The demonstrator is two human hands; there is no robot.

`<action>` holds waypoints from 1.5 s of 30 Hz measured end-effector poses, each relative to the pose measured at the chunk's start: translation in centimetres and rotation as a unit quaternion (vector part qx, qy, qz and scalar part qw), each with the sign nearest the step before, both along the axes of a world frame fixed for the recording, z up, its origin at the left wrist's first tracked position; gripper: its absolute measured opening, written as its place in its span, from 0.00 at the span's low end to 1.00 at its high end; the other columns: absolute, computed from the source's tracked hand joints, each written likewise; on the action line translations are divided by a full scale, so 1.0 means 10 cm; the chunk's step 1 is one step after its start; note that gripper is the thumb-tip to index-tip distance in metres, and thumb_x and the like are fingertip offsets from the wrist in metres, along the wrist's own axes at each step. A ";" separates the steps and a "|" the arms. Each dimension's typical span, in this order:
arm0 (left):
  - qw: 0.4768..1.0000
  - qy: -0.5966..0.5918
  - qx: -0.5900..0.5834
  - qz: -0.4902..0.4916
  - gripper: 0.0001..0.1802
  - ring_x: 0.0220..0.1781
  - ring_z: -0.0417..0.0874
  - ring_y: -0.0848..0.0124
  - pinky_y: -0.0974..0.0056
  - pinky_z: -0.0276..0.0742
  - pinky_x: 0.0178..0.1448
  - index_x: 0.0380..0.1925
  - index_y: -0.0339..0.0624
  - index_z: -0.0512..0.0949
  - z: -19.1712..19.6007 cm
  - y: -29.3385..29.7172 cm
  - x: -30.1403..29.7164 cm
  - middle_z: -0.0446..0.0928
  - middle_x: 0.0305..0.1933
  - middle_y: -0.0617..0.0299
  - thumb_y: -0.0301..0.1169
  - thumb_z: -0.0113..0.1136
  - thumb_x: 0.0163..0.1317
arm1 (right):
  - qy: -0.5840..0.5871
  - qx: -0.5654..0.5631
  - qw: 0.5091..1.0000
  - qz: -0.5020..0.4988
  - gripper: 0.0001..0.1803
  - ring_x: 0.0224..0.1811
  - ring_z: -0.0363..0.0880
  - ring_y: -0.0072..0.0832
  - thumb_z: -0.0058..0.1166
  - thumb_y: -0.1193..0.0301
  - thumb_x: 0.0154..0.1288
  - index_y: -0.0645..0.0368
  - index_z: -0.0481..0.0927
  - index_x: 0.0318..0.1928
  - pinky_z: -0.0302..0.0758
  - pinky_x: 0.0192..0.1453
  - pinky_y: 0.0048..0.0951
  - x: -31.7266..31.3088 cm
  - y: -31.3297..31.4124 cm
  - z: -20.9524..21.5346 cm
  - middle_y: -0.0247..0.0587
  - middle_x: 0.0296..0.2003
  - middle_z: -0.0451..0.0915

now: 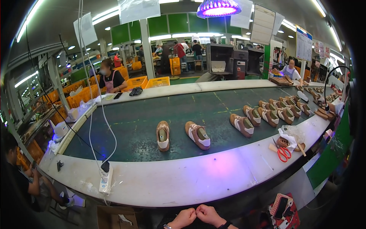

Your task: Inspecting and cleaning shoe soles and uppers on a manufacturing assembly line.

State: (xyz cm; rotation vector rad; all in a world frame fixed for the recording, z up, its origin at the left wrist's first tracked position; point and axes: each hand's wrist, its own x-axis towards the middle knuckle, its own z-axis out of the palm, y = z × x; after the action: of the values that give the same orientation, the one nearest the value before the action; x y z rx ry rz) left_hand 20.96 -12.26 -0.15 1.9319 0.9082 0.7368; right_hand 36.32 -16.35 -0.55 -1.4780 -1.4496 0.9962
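My left hand (184,218) and my right hand (208,215) are both closed and meet knuckle to knuckle at the lower edge. Nothing shows in either one. They are just on my side of the white worktop ledge (152,187), apart from it. Beyond the ledge, a brown shoe (162,142) with white trim stands on the dark green conveyor belt (126,133), toe pointing away. To its right is a second brown shoe (198,137), turned at an angle. Both have an olive-coloured filling in the opening. Neither shoe is touched by my hands.
Several similar shoes (244,126) stand farther right on the belt. Red-handled scissors (284,153) lie on the ledge's right part. A power strip (106,179) with hanging cords sits on the left. A cardboard box (114,218) is below. Co-workers (110,78) sit around the line.
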 end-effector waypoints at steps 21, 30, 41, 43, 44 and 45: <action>0.997 0.018 -0.049 -0.049 0.09 0.27 0.77 0.55 0.57 0.71 0.33 0.25 0.33 0.74 -0.04 0.03 0.02 0.75 0.25 0.44 0.29 0.49 0.58 | -0.022 0.015 0.997 0.075 0.09 0.24 0.74 0.20 0.50 0.67 0.62 0.61 0.77 0.36 0.72 0.31 0.24 0.15 -0.03 -0.12 0.38 0.22 0.77; 0.993 0.001 -0.092 -0.069 0.11 0.25 0.69 0.79 0.70 0.68 0.32 0.27 0.37 0.75 -0.15 0.08 0.09 0.73 0.22 0.66 0.33 0.51 0.62 | 0.006 0.045 0.998 0.042 0.09 0.23 0.71 0.19 0.48 0.69 0.62 0.62 0.76 0.34 0.71 0.29 0.24 0.15 -0.08 -0.23 0.34 0.21 0.74; 0.996 -0.035 -0.064 -0.042 0.09 0.25 0.73 0.68 0.63 0.70 0.31 0.27 0.36 0.74 0.04 0.02 0.15 0.73 0.22 0.53 0.31 0.51 0.59 | 0.138 -0.040 0.989 0.020 0.10 0.24 0.64 0.10 0.51 0.66 0.66 0.60 0.77 0.33 0.63 0.27 0.16 0.20 -0.07 -0.01 0.23 0.21 0.70; 0.998 -0.034 -0.034 -0.029 0.08 0.27 0.77 0.56 0.58 0.71 0.32 0.26 0.35 0.74 0.08 0.01 0.17 0.75 0.25 0.46 0.29 0.50 0.57 | 0.183 -0.038 0.981 0.043 0.11 0.22 0.63 0.10 0.50 0.65 0.66 0.60 0.76 0.33 0.61 0.26 0.15 0.21 -0.05 -0.06 0.23 0.20 0.69; 0.999 -0.013 -0.027 -0.020 0.07 0.27 0.77 0.55 0.58 0.71 0.32 0.26 0.35 0.74 0.09 0.02 0.16 0.75 0.25 0.45 0.29 0.51 0.57 | 0.183 -0.036 0.981 0.044 0.11 0.22 0.63 0.10 0.50 0.65 0.66 0.60 0.76 0.33 0.61 0.26 0.15 0.23 -0.04 -0.07 0.23 0.20 0.69; 1.000 0.008 -0.020 -0.011 0.07 0.27 0.77 0.54 0.58 0.71 0.32 0.27 0.35 0.74 0.11 0.00 0.15 0.75 0.26 0.45 0.29 0.51 0.57 | 0.219 -0.072 0.972 0.049 0.11 0.22 0.63 0.10 0.50 0.65 0.66 0.59 0.76 0.32 0.60 0.25 0.15 0.23 -0.06 -0.05 0.22 0.20 0.69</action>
State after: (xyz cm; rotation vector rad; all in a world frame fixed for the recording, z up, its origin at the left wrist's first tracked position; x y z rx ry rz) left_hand 22.51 -12.27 0.90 1.9114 0.9039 0.6862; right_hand 38.58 -16.97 -1.08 -1.1934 -1.1548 1.4124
